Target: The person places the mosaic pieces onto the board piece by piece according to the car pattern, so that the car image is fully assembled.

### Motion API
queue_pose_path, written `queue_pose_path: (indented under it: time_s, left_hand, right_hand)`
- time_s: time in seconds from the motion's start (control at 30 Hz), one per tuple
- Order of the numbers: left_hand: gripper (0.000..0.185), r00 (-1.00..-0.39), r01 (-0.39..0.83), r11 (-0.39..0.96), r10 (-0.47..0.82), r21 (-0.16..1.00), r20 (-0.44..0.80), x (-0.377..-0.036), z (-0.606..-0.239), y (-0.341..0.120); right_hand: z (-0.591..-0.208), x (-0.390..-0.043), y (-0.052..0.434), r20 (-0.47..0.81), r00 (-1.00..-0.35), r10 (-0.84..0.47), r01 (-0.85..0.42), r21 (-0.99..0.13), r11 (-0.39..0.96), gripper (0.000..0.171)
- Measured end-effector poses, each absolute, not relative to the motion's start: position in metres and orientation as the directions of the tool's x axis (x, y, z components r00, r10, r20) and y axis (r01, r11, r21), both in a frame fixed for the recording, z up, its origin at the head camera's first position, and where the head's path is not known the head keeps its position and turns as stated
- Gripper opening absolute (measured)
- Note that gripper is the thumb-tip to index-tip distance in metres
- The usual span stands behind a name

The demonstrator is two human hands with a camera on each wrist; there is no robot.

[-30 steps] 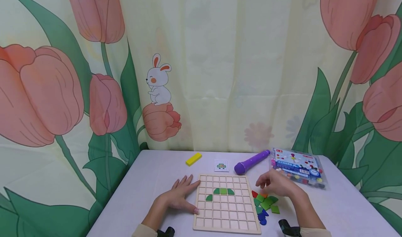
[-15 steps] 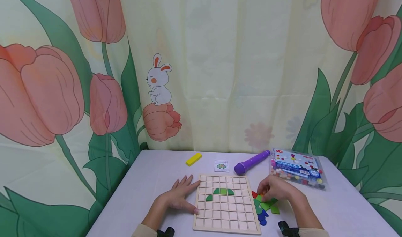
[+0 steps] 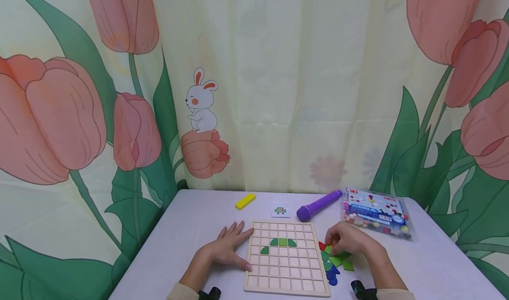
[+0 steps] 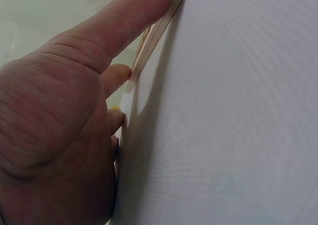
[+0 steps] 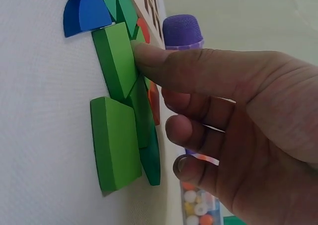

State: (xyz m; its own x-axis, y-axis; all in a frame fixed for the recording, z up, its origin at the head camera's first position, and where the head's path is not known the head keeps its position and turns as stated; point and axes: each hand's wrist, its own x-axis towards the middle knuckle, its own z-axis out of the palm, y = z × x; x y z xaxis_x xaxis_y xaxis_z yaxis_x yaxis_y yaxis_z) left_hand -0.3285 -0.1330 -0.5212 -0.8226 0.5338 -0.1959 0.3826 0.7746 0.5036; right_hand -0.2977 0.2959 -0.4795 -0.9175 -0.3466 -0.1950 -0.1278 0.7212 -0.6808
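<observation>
A wooden grid board [image 3: 284,271] lies on the white table, with several green pieces [image 3: 282,242] set in its squares. My left hand [image 3: 226,249] rests spread at the board's left edge; its thumb [image 4: 134,16] touches the wooden rim. To the right of the board, my right hand [image 3: 351,240] reaches down over a loose pile of coloured blocks. Its thumb [image 5: 154,58] touches the green blocks [image 5: 119,61], while the other fingers are loosely bent behind them. Blue blocks [image 5: 87,11] and a red block [image 3: 322,245] lie in the same pile.
Behind the board lies a small pattern card [image 3: 280,209]. A yellow block [image 3: 245,201] sits at the back left. A purple microphone [image 3: 319,206] and a clear plastic case [image 3: 377,214] of coloured beads lie at the back right, before a printed curtain [image 3: 262,114].
My right hand has lowered onto the block pile from just above it, then stayed nearly still. The left hand and the board have not moved.
</observation>
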Motion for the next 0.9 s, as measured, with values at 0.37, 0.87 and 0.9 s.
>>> queue_pose_path:
  time_s: [0.37,0.87,0.9]
  left_hand:
    - [0.11,-0.818,0.384,0.769,0.54,0.51,-0.198,-0.328,-0.518,-0.134]
    - [0.111,-0.82,0.372,0.772,0.533,0.516,-0.207,-0.328,-0.52,-0.134]
    - [0.11,-0.82,0.372,0.771,0.533,0.517,-0.206,-0.328,-0.52,-0.134]
  right_hand:
    - [-0.474,-0.299,0.295,-0.18,-0.901,-0.394,-0.169,-0.69,0.704,0.024]
    - [-0.467,-0.3,0.285,-0.058,-0.915,-0.398,-0.203,-0.787,0.582,0.011]
    - [-0.466,-0.3,0.283,-0.045,-0.92,-0.39,-0.21,-0.781,0.587,0.014]
